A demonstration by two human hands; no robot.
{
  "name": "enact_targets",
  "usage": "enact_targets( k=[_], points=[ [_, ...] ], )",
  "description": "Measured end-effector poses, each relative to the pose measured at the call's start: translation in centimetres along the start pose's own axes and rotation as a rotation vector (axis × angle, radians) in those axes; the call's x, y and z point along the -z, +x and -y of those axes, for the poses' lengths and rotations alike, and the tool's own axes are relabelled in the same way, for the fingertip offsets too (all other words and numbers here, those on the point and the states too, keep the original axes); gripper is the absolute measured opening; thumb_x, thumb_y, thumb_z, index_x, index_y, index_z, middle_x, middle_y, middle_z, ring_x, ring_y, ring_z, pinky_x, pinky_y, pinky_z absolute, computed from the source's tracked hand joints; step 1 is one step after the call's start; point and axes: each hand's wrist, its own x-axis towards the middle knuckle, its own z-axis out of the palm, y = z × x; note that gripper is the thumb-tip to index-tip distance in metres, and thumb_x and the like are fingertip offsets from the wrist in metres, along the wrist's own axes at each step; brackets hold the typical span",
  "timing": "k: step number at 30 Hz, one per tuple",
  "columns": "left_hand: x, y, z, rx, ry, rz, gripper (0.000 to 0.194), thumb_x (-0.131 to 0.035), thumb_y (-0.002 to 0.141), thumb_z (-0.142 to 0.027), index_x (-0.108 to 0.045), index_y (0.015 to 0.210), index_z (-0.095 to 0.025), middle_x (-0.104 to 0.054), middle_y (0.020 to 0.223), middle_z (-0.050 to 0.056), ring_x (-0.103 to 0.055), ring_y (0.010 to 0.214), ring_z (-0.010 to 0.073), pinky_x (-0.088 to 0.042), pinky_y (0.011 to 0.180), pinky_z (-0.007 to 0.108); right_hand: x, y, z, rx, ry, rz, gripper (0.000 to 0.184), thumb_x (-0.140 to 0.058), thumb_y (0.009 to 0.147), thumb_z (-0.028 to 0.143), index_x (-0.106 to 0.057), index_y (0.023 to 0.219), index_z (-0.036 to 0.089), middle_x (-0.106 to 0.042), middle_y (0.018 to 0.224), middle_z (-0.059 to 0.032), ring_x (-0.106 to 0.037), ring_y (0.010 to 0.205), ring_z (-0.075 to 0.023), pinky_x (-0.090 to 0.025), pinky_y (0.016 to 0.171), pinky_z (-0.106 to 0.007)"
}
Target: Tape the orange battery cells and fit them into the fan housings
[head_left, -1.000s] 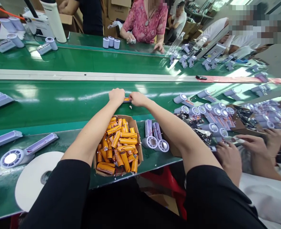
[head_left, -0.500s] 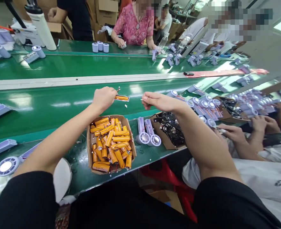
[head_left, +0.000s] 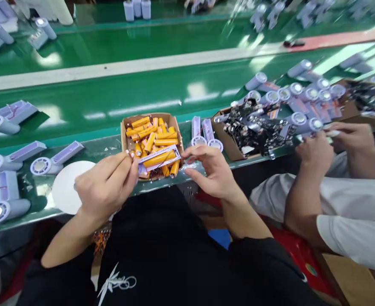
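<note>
Pinched at one end by the left hand (head_left: 109,182), a lilac housing (head_left: 155,154) cradles an orange battery (head_left: 153,160) in the head camera's view, seen against the near side of a cardboard carton (head_left: 123,136) of loose batteries (head_left: 149,142); exactly what the fingertips clasp is too small to tell. Fingers parted and grasping nothing visible, the right hand (head_left: 213,170) curves just beside the housing's other end. With support apparently coming from one side only, a tilt could let the battery slip out, or its thin wire (head_left: 166,162) could snag on the carton's contents. That carton crowds the space behind the work; a white disc (head_left: 68,187) lies beside the left hand, two lilac units (head_left: 196,127) sit between the carton and a box (head_left: 230,142) of dark parts (head_left: 254,127), and a co-worker's hands (head_left: 316,153) show at right
</note>
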Motion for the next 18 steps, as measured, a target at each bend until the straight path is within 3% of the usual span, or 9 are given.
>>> enact_targets(
  k=[2, 4, 7, 9, 12, 14, 15, 18],
  points=[
    [0.4, -2.6, -2.0, 0.059, -0.029, 0.019, 0.016, -0.083, 0.092, -0.010, -0.078, 0.107, -0.014, -0.087, 0.102, 0.009, -0.083, 0.083, 0.0220, -0.059, 0.074, 0.030, -2.5, -2.7, -0.1, -0.039, 0.067, -0.150, 0.035, -0.088, 0.094, 0.034, -0.073, 0.126, 0.031, -0.081, 0.112, -0.0063, -0.079, 0.102, -0.0226, -0.065, 0.083, -0.035],
    [0.6, -4.7, -4.1, 0.126, -0.090, 0.050, 0.016, -0.084, 0.090, -0.007, -0.077, 0.102, -0.014, -0.087, 0.098, 0.010, -0.083, 0.080, 0.0213, -0.060, 0.075, 0.029, -4.6, -4.9, -0.3, -0.091, 0.110, -0.255, 0.020, -0.078, 0.102, 0.046, -0.076, 0.109, 0.028, -0.079, 0.094, -0.0057, -0.076, 0.087, -0.0228, -0.063, 0.075, -0.038],
    [0.6, -7.2, -6.8, 0.218, -0.225, 0.104, 0.013, -0.081, 0.092, -0.003, -0.076, 0.098, -0.014, -0.087, 0.095, 0.008, -0.084, 0.079, 0.0183, -0.062, 0.079, 0.025, -6.3, -7.4, -0.7, -0.160, 0.159, -0.311, 0.049, -0.055, 0.114, 0.049, -0.063, 0.072, 0.025, -0.061, 0.061, -0.0017, -0.061, 0.055, -0.0182, -0.049, 0.053, -0.035],
    [0.4, -8.7, -8.3, 0.269, -0.296, 0.144, 0.012, -0.078, 0.094, -0.002, -0.075, 0.096, -0.014, -0.087, 0.093, 0.007, -0.084, 0.078, 0.0167, -0.062, 0.077, 0.023, -6.3, -8.7, -1.0, -0.180, 0.147, -0.317, 0.050, -0.057, 0.114, 0.041, -0.055, 0.067, 0.025, -0.052, 0.056, 0.0015, -0.050, 0.048, -0.0150, -0.041, 0.048, -0.033],
    [0.2, -10.8, -9.9, 0.282, -0.353, 0.211, 0.010, -0.077, 0.094, -0.003, -0.074, 0.094, -0.013, -0.087, 0.093, 0.008, -0.083, 0.075, 0.0171, -0.061, 0.072, 0.024, -5.9, -10.6, -1.3, -0.209, 0.125, -0.324, 0.016, -0.083, 0.097, 0.034, -0.069, 0.099, 0.028, -0.068, 0.083, 0.0000, -0.064, 0.069, -0.0163, -0.055, 0.061, -0.031],
    [0.0, -12.0, -10.7, 0.256, -0.367, 0.266, 0.009, -0.079, 0.094, -0.005, -0.073, 0.094, -0.013, -0.087, 0.095, 0.008, -0.083, 0.074, 0.0177, -0.061, 0.069, 0.026, -6.0, -12.0, -1.4, -0.310, 0.151, -0.216, 0.043, -0.087, 0.094, 0.037, -0.067, 0.133, 0.033, -0.075, 0.117, -0.0057, -0.074, 0.095, -0.0197, -0.066, 0.077, -0.033],
    [0.0, -12.4, -11.1, 0.243, -0.370, 0.296, 0.009, -0.079, 0.094, -0.006, -0.073, 0.094, -0.013, -0.087, 0.095, 0.008, -0.083, 0.073, 0.0177, -0.060, 0.067, 0.026, -6.2, -12.7, -1.5, -0.383, 0.158, -0.122, 0.048, -0.083, 0.097, 0.039, -0.065, 0.142, 0.033, -0.074, 0.131, -0.0088, -0.076, 0.107, -0.0216, -0.068, 0.083, -0.035],
    [-0.2, -13.2, -12.0, 0.229, -0.390, 0.345, 0.012, -0.080, 0.094, -0.007, -0.071, 0.092, -0.015, -0.087, 0.095, 0.006, -0.082, 0.070, 0.0165, -0.059, 0.063, 0.026, -7.1, -14.4, -1.6, -0.538, 0.147, 0.032, 0.029, -0.069, 0.108, 0.038, -0.075, 0.135, 0.029, -0.077, 0.142, -0.0112, -0.076, 0.127, -0.0251, -0.070, 0.099, -0.041]
  ],
)
